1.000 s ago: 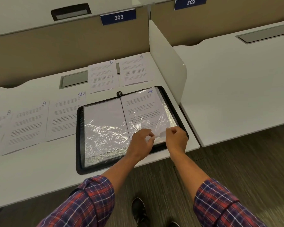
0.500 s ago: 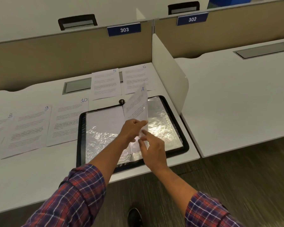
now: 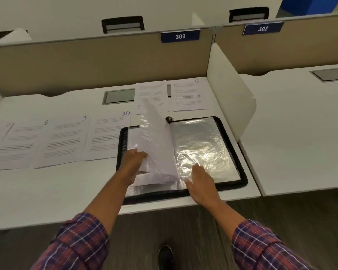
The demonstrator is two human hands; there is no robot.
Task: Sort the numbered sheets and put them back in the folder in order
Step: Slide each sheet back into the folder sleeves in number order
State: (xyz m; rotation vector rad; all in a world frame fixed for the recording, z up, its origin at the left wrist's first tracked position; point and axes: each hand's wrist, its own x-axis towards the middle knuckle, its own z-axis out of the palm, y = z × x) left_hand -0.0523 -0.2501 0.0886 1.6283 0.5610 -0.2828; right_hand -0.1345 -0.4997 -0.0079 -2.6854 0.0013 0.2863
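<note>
Two hands worked the open folder (image 3: 240,173) on the worktop (image 3: 47,188). The left hand (image 3: 132,162) had its fingers closed on a filled sleeve (image 3: 158,149), swinging it leftward, likely to expose the next pocket. The right hand (image 3: 200,177), fingers spread flat, steadied the empty sleeve beneath. Sheet 5 (image 3: 151,92) lay beyond.

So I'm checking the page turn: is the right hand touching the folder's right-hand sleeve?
Touching. The head view shows the right hand lying flat on the empty plastic sleeve, fingers pressed against it.
</note>
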